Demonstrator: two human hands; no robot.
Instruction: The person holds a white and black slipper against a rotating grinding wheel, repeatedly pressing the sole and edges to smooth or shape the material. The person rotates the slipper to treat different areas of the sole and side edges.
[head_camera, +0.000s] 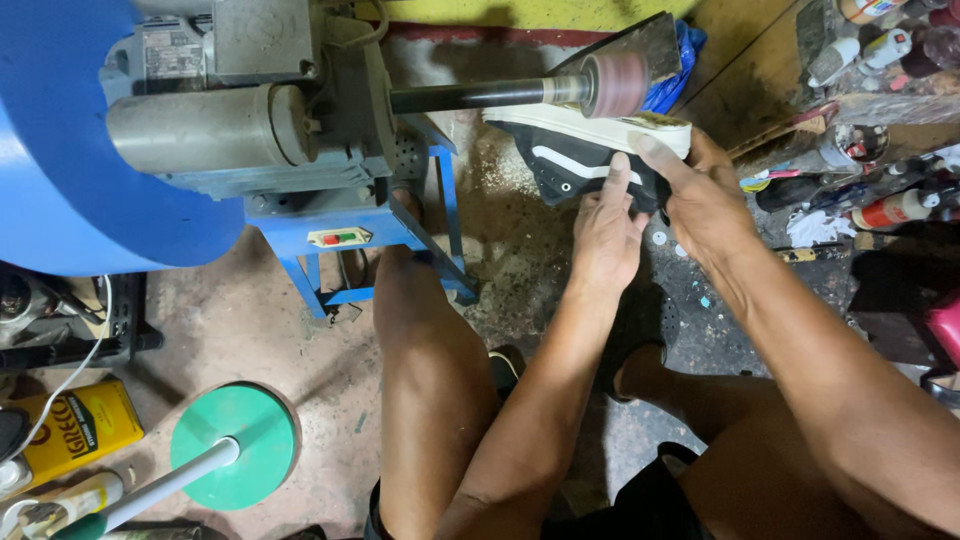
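Observation:
I hold a black shoe (563, 162) with a white stripe and a white sole up against a reddish sanding drum (616, 84) on the end of a dark steel shaft (470, 95). My left hand (608, 232) grips the shoe's black upper from below, fingers pointing up. My right hand (702, 195) grips the heel end, with its thumb lying along the white sole. The sole faces up and touches the underside of the drum.
A grey motor (210, 135) on a blue metal stand (340, 235) drives the shaft; a blue cover (70, 150) fills the upper left. A green round base with a white pole (232, 445) and a yellow can (85, 425) lie lower left. Bottles and tools crowd a shelf (870, 170) at right.

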